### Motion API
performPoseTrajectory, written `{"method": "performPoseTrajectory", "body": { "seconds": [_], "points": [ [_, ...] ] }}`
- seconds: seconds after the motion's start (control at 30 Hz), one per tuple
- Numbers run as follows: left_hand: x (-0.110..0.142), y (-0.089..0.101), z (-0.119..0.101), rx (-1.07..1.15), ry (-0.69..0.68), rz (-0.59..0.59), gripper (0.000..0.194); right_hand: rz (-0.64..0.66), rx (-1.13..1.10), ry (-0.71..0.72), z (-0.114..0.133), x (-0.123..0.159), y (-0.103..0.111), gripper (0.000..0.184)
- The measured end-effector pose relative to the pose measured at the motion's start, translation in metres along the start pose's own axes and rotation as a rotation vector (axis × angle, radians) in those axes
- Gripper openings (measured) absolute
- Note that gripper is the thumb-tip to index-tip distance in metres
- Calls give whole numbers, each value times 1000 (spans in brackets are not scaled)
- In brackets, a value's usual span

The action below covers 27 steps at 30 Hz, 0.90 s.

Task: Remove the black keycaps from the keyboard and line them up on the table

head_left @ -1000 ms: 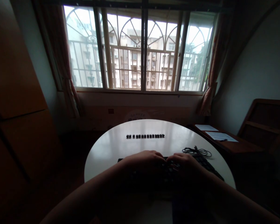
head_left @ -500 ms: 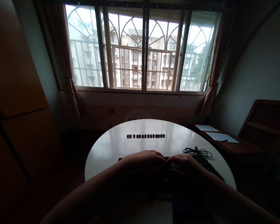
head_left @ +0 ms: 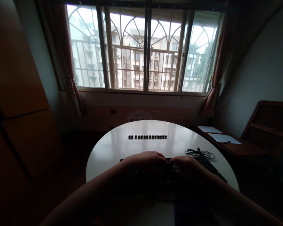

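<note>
Black keyboard (head_left: pixel 209 166) lies on the near part of the round white worktop (head_left: pixel 108 150), directly under both hands. Its far left corner and its right end show; the middle is covered. The placing puts the keys within easy reach, with the forearms coming in from either side.

Left hand (head_left: pixel 149 158) arches over the keyboard from the left, right hand (head_left: pixel 185 162) from the right. They meet, or very nearly meet, above its middle, which suggests both are attending to one small spot. Fingers: bent downward on both hands; whether they pinch a key or only press cannot be told, as shadow hides the tips. Thin pale glints show beside the right hand; too dim to identify.

Row of small black pieces, apparently keycaps (head_left: pixel 147 137): well apart from the hands, towards the far side, in one straight line with slightly uneven gaps near the left end. Such a line probably keeps their order and leaves the working area free.

Cable (head_left: pixel 199 153): coiled and bundled, just beyond the keyboard's right part; presumably gathered so that it does not trail across the keys.

Light: the window (head_left: pixel 145 53) stands opposite, so the near sides of the hands fall dark.
</note>
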<state>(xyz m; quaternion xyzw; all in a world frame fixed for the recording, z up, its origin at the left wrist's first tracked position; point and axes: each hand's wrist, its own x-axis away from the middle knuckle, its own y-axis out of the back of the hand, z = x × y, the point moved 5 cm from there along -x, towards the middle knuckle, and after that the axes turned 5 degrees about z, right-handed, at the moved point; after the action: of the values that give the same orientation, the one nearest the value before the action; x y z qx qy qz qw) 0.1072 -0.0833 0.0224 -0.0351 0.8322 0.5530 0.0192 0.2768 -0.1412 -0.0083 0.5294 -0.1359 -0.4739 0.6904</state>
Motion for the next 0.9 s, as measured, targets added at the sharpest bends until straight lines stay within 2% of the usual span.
{"method": "performPoseTrajectory", "body": {
  "seconds": [0.9],
  "points": [
    [1,2,-3,79,-19,26,45,33,-59,-32,0,0,-1,24]
  ]
}}
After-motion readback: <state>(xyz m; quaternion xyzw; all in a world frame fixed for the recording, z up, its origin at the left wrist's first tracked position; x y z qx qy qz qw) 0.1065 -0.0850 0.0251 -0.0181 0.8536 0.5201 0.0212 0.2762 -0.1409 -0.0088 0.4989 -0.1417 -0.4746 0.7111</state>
